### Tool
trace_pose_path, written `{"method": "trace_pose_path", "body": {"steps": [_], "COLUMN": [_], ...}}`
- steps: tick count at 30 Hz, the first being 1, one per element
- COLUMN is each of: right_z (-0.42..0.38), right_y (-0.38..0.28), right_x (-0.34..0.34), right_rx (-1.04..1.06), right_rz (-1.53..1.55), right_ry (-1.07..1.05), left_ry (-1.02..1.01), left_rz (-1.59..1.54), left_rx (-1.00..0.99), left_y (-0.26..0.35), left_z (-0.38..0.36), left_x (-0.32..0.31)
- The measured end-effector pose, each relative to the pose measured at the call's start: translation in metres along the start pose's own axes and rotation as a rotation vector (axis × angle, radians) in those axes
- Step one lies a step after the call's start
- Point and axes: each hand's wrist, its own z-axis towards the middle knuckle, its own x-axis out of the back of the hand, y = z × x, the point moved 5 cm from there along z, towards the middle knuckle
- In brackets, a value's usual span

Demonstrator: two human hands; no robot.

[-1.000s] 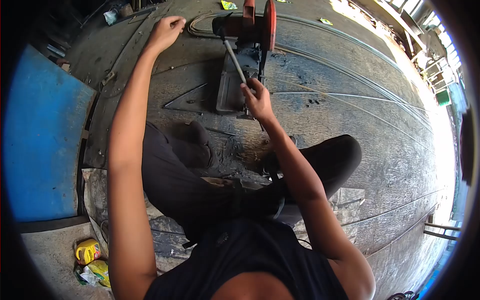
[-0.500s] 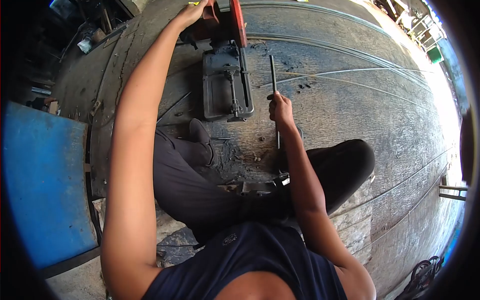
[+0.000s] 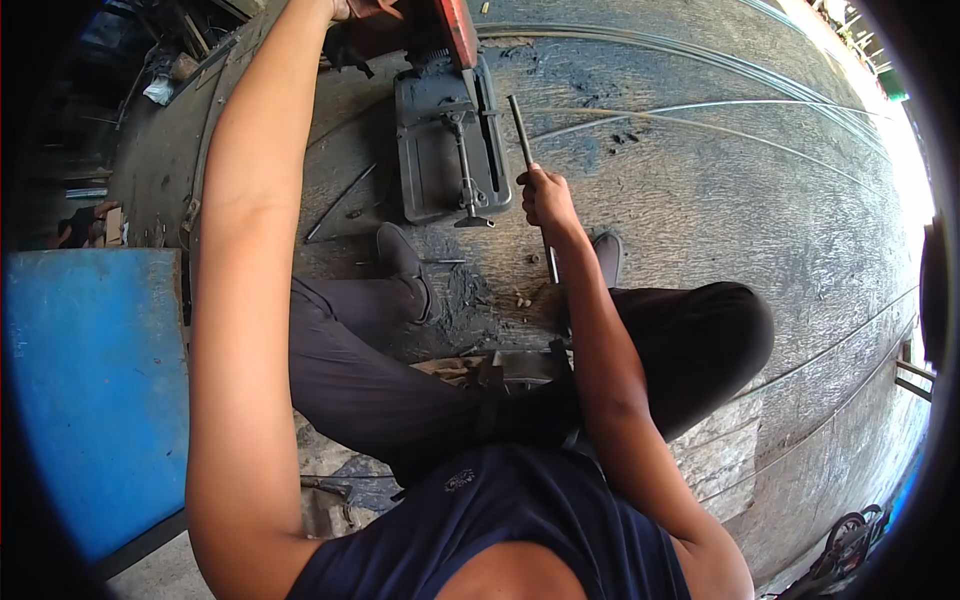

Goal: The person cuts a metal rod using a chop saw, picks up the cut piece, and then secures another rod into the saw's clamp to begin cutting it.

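Note:
At the top edge, my left hand (image 3: 343,9) is closed around the handle (image 3: 378,10) of a chop saw; most of its fingers lie outside the view. The saw's red guard (image 3: 457,32) stands over its dark metal base (image 3: 425,180), with part of the cutting disc (image 3: 470,87) showing below. A clamp screw (image 3: 463,160) runs along the base. My right hand (image 3: 548,198) grips a short metal rod (image 3: 521,130), held slightly tilted just right of the base. The rod sticks out at both ends of the fist.
Long thin metal rods (image 3: 690,68) lie across the floor at the upper right. Shorter rods (image 3: 340,203) lie left of the saw and near my shoes (image 3: 400,258). A blue panel (image 3: 95,390) stands at the left. Dark grime and small scraps (image 3: 522,300) are scattered between my feet.
My right hand has brought the rod left and forward, closer to the saw base, and tilted it more. My left hand stays at the saw handle, now further out of view. The view has shifted slightly.

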Motion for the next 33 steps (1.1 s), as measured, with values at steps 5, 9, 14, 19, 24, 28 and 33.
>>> {"method": "trace_pose_path", "body": {"steps": [5, 9, 14, 19, 24, 28, 33], "right_z": [0.004, 0.005, 0.025, 0.044, 0.038, 0.040, 0.035], "right_y": [0.003, 0.003, 0.001, -0.016, -0.016, -0.013, -0.016], "right_x": [0.000, -0.003, -0.008, -0.019, -0.032, -0.031, -0.029], "right_rx": [-0.029, -0.025, 0.008, 0.340, 0.294, 0.414, 0.478], "right_rz": [0.021, 0.002, -0.171, -0.827, -0.857, -0.871, -0.862], "right_ry": [-0.019, -0.006, 0.078, 0.392, 0.376, 0.329, 0.334], "left_ry": [-0.041, 0.001, -0.016, -0.039, -0.014, -0.108, -0.022], "left_rz": [-0.066, -0.018, 0.079, 0.040, 0.005, -0.050, 0.026], "left_rx": [0.016, 0.026, 0.017, -0.001, -0.086, -0.108, -0.074], "left_y": [-0.002, 0.004, -0.008, -0.021, -0.025, -0.025, -0.025], "left_z": [0.007, 0.010, 0.003, -0.022, -0.029, -0.024, -0.027], "left_x": [0.002, 0.004, 0.000, -0.016, -0.020, -0.023, -0.020]}}
